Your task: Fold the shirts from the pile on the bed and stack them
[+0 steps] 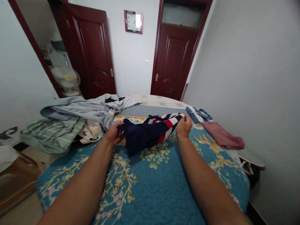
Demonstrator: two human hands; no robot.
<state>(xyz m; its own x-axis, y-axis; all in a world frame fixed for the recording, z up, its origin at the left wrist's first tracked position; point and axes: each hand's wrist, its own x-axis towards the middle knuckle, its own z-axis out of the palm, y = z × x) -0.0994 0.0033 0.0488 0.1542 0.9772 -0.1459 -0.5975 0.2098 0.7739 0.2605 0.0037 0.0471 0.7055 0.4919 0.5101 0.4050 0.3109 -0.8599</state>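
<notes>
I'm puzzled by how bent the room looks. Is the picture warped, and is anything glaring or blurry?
Head view: the wide lens bows the doors and walls outward; the arms loom large at the bottom. Soft, even light, faint shadows under the striped garment held by the left hand and right hand. Glare whitens part of the clock. The middle is sharp.

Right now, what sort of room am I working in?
Most likely a home bedroom: a bed under a blue floral quilted bedspread, a heap of striped shirts piled on it, and two dark red wooden doors. Both hands grip a navy, red and white striped garment.
</notes>
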